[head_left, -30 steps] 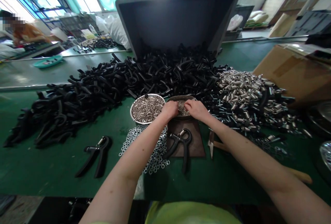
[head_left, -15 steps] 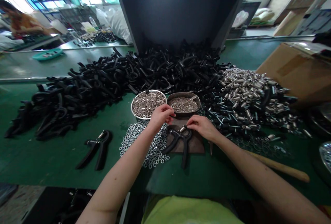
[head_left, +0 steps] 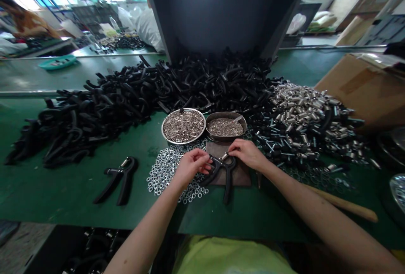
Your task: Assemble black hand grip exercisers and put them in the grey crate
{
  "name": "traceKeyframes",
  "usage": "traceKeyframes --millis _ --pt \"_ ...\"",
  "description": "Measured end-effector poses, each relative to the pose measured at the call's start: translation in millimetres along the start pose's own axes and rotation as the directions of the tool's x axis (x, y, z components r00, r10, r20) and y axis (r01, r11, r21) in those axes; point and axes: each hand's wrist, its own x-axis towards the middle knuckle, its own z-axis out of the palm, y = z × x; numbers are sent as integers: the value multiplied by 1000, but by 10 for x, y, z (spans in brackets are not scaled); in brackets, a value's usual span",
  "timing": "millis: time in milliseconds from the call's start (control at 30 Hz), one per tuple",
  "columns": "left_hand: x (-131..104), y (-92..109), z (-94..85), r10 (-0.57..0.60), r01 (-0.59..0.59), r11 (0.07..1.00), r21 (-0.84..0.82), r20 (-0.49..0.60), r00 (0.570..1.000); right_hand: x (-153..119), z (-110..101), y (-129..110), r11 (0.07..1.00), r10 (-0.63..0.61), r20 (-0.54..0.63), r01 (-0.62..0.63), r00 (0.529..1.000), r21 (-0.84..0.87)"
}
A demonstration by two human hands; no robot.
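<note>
A black hand grip strengthener [head_left: 227, 183] with a metal spring [head_left: 224, 156] lies on a brown plate [head_left: 243, 177], its handles pointing toward me. My right hand [head_left: 247, 153] pinches the upper right end of it, beside the spring. At the upper left end of the strengthener is my left hand [head_left: 193, 166], thumb and fingertips drawn together; anything small between them is hidden. Loose metal nuts [head_left: 163, 170] spread under and beside my left hand. Farther left lies a second hand grip strengthener [head_left: 122, 181] with its own spring.
Behind my hands stand a round dish of metal pins [head_left: 183, 126] and an oval tin of small metal parts [head_left: 225, 127]. Black handles [head_left: 126, 96] heap up before a grey bin [head_left: 228, 16]. Springs [head_left: 300, 105], a wooden handle [head_left: 344, 204] and a cardboard box [head_left: 363, 88] are at right.
My left hand has come down and toward me, from beside the oval tin to the left end of the hand grip strengthener. My right hand stays at its right end.
</note>
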Motion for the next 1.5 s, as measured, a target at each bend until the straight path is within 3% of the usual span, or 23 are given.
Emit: traceKeyframes --millis 100,233,400,500,600,733,833,933,1033,1133,1267,1367,1433,1500 --pt "5 13 33 142 -143 954 265 20 990 59 -30 -52 997 71 47 -69 996 -46" --pt "42 72 112 293 -292 780 553 89 952 163 -39 -48 992 127 126 -124 984 -30" --pt "137 62 226 353 -422 601 679 248 902 145 -3 -43 993 118 152 -119 981 -2" --pt "189 -3 253 356 -431 545 719 266 896 -60 -55 -38 996 83 44 -82 996 -31" --pt "225 -44 251 339 -420 569 707 264 903 -443 -202 61 991 64 -93 -74 994 -114" --pt "264 -45 246 280 -384 637 668 263 923 -1101 -390 350 934 105 -175 -157 979 -320" --pt "284 -36 253 238 -343 675 653 247 939 -1491 -400 569 837 121 -192 -204 974 -507" --pt "283 -28 266 225 -336 683 649 250 942 -1667 -329 702 774 116 -188 -208 975 -598" --pt "272 -19 282 232 -344 668 659 255 939 -1671 -285 728 773 110 -203 -212 973 -598" --pt "271 -19 296 219 -326 671 666 241 945 -1592 -332 598 827 180 -219 -268 959 -494" --pt "298 -48 308 171 -265 715 647 205 964 -1421 -476 130 959 215 -220 -248 952 -136" --pt "320 -76 323 155 -222 735 641 160 975 -1248 -501 -225 985 172 -352 -170 920 37" --pt "326 -84 336 147 -198 733 651 132 980 -1115 -427 -320 993 113 -432 -109 895 33" --pt "324 -80 349 143 -184 731 657 117 983 -984 -307 -294 994 56 -401 -88 915 -63"
